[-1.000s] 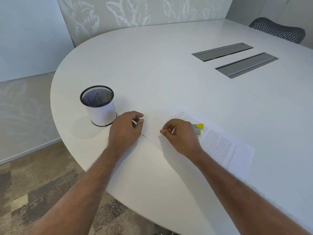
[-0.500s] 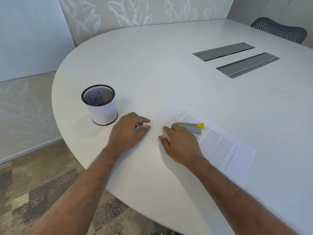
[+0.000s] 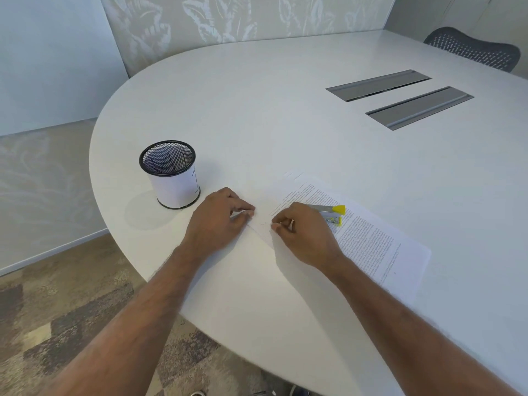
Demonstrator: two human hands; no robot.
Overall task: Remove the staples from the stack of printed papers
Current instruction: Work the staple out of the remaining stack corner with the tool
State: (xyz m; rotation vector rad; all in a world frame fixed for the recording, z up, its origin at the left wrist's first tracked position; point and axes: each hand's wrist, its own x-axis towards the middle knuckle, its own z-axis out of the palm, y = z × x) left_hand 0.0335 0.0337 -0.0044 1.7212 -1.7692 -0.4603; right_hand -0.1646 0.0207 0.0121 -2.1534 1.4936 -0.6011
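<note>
Floor: patterned brown and grey carpet [image 3: 57, 324] at bottom left, under the table's curved edge.
Table: a big white rounded conference table [image 3: 257, 110], smooth and bare through its middle.
Left hand [image 3: 220, 221]: down on the near corner of the papers, fingertips curled and pinched together on the sheet edge.
Right hand [image 3: 303, 232]: just beside it, fingers bunched tight; what they pinch is too small to tell.
Staple [image 3: 263, 224]: a tiny mark between the two hands.
Stack of printed papers [image 3: 371, 244]: flat, running right and away.
Stapler [image 3: 331, 214]: grey and yellow, lying on the papers behind the right hand.
Mesh pen cup [image 3: 171, 174]: upright, left of the hands.
Cable hatches [image 3: 400, 98]: two grey, further back.
Chair [image 3: 474, 50]: black mesh, far right.
Wall [image 3: 228, 18]: leaf-patterned panel.
</note>
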